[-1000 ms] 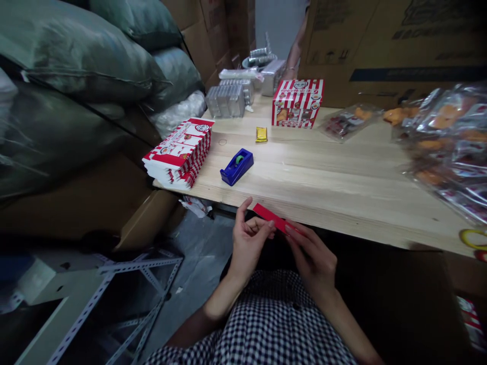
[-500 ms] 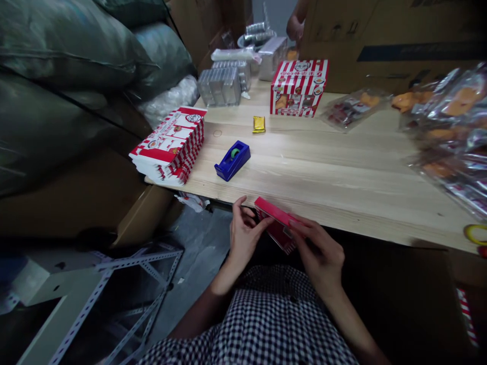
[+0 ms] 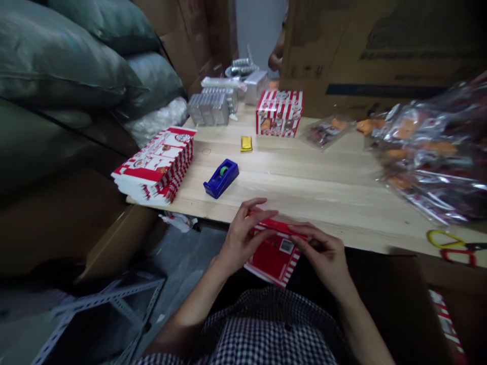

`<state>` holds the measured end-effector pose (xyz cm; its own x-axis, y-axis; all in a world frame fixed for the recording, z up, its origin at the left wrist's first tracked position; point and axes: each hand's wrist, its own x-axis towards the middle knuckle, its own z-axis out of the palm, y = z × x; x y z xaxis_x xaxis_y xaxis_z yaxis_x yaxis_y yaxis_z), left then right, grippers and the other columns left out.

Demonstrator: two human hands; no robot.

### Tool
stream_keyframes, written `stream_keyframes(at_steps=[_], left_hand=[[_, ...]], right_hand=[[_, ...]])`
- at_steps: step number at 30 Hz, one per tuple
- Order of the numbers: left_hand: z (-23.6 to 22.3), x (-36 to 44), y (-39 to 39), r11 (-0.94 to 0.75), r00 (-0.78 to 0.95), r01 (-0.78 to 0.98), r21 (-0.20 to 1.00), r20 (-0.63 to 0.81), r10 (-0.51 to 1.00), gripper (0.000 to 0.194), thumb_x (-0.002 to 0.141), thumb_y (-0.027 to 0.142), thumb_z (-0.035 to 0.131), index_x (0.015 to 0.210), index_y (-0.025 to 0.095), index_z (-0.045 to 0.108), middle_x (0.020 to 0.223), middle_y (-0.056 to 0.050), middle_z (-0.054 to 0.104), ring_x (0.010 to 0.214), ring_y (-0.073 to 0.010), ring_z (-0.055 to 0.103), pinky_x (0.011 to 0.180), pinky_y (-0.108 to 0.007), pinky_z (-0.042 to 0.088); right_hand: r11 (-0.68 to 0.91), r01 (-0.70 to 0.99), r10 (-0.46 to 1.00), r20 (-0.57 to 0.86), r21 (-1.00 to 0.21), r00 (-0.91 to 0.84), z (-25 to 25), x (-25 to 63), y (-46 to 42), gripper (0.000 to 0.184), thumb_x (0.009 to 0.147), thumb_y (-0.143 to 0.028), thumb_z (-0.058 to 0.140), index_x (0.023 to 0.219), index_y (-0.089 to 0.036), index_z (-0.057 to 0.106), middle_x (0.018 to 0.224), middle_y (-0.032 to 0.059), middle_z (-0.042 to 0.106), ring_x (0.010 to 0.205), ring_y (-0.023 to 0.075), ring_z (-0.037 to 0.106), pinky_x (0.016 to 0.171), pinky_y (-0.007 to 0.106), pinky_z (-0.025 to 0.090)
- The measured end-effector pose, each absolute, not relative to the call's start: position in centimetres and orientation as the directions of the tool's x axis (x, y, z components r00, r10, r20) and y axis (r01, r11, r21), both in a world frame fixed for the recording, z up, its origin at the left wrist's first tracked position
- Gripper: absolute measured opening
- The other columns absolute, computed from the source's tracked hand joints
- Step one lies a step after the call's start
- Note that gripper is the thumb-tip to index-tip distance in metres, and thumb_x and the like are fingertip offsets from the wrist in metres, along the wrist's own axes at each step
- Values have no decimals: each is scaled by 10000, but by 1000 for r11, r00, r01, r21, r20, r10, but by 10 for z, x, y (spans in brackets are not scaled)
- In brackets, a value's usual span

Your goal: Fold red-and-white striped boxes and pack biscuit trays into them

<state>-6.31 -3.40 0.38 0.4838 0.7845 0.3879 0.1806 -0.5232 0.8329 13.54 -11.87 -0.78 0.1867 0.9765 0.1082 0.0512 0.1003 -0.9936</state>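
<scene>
Between my hands, just off the table's front edge, is a red-and-white striped cardboard box [image 3: 271, 258], its barcode side tilted up toward me. My left hand [image 3: 243, 235] pinches the box's top edge at its left end, with thumb and fingers on either side. At the other end of that edge, my right hand [image 3: 323, 253] grips it, fingers on top and thumb below. A blue tape dispenser [image 3: 221, 180] with a green core sits on the table beyond my left hand. Past it lies a small yellow packet [image 3: 246, 143].
A stack of flat striped boxes [image 3: 155, 162] lies at the table's left. At the back are clear plastic cases [image 3: 208, 109] and a formed striped box [image 3: 279, 114]. Bagged items [image 3: 426, 147] pile up at right near scissors [image 3: 452, 246]. Behind the cardboard shows another person's hand [image 3: 275, 61].
The box has turned so its barcode face now shows. My left hand has closed over its top edge, where its fingers were spread before. The view has shifted slightly.
</scene>
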Motion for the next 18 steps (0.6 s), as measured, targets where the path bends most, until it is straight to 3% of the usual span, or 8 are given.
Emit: stream_keyframes(at_steps=[3, 6, 8, 11, 14, 18], left_hand=[[1, -65, -31, -640, 514, 183, 746, 483, 709, 273, 888, 197, 675, 1141, 288, 716, 1341, -86, 601, 1211, -235, 540, 1013, -448, 469], [-7, -67, -23, -659, 549, 202, 725, 474, 689, 244, 911, 204, 642, 1125, 289, 723, 1307, -85, 634, 1249, -246, 524, 1032, -456, 457], [-16, -70, -17, -590, 497, 264, 763, 417, 761, 393, 913, 244, 640, 1301, 303, 620, 1450, -105, 528, 1316, -264, 486, 1045, -465, 454], [-33, -75, -8, -399, 337, 350, 848, 283, 898, 698, 899, 316, 649, 1519, 321, 326, 1558, -131, 380, 1328, -270, 489, 1010, -455, 490], [-50, -79, 1, -289, 213, 387, 876, 220, 952, 699, 901, 350, 631, 1518, 292, 308, 1519, -135, 425, 1263, -262, 540, 977, -443, 514], [-67, -78, 11, -288, 188, 398, 871, 230, 955, 662, 903, 356, 623, 1498, 272, 345, 1480, -130, 468, 1216, -249, 573, 971, -434, 523]], right_hand=[[50, -18, 982, 46, -999, 183, -10, 137, -117, 149, 849, -267, 743, 989, -285, 790, 1091, 42, 755, 876, 168, 721, 723, 262, 584], [29, -58, 980, 17, -998, 196, -17, 141, -112, 160, 822, -308, 766, 972, -260, 794, 1042, 54, 773, 874, 189, 726, 740, 293, 594], [10, -89, 957, -16, -996, 289, -28, 149, -100, 218, 797, -340, 782, 986, -232, 788, 946, 59, 786, 773, 184, 719, 689, 303, 593], [81, -133, 814, -11, -988, 581, -52, 171, -66, 323, 756, -400, 788, 999, -188, 766, 859, 64, 781, 703, 184, 702, 666, 326, 583], [131, -34, 672, 64, -991, 737, -78, 198, -30, 389, 750, -482, 728, 964, -158, 742, 851, 76, 766, 702, 199, 692, 689, 372, 578], [70, 148, 668, 157, -986, 728, -100, 225, -4, 397, 703, -455, 717, 951, -145, 720, 869, 90, 745, 798, 229, 676, 752, 403, 561]])
